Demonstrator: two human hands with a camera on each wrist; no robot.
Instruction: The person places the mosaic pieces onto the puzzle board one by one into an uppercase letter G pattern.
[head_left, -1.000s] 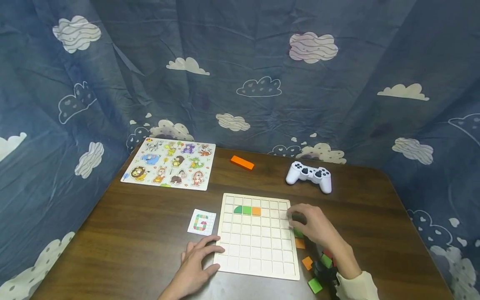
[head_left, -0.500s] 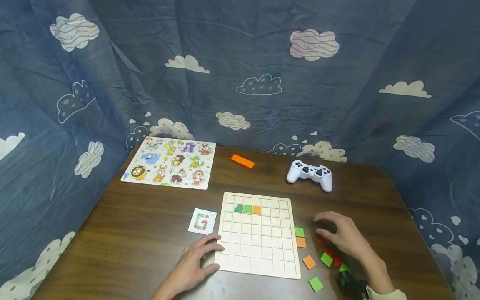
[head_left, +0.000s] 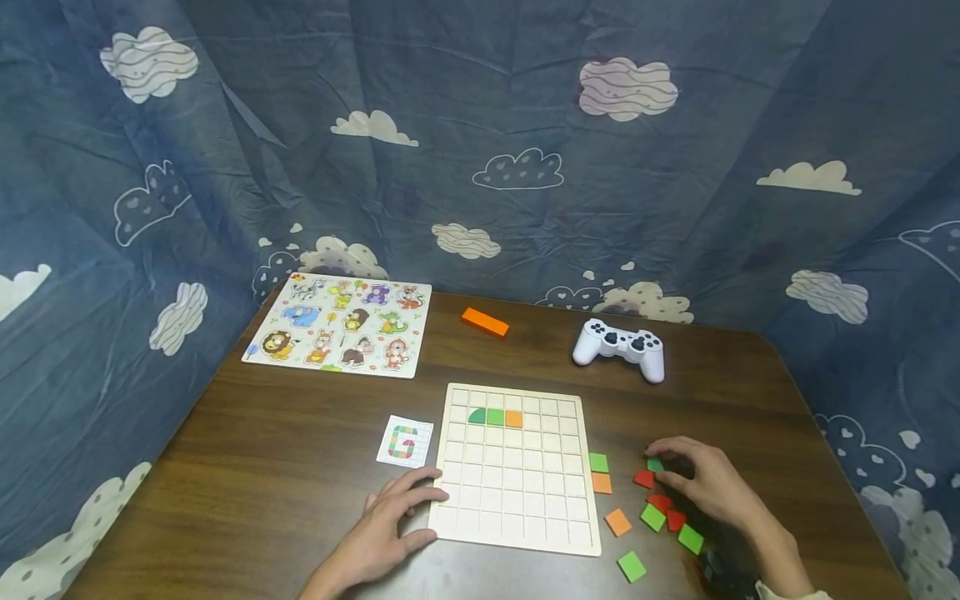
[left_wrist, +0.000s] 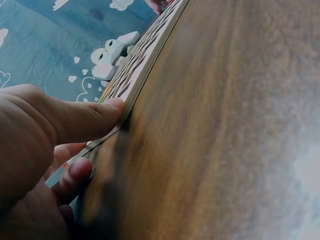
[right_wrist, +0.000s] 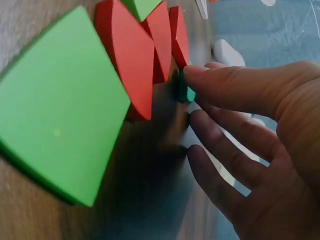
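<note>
My left hand rests at the left edge of a pale wooden grid board, fingertips and thumb touching its border. In the left wrist view the thumb lies against the board's edge. On the board sit a dark green quarter-round tile, a light green square and an orange square in a row. To the right, my right hand pinches another dark green tile between thumb and fingers, close beside a red tile.
Several loose green, orange and red tiles lie right of the board. A pattern card showing a G lies left. Farther back are an animal puzzle, an orange block and a white game controller.
My right hand has moved from the board's right edge out to the right, among the loose tiles, and closed on the dark green tile. The left hand has stayed at the board.
</note>
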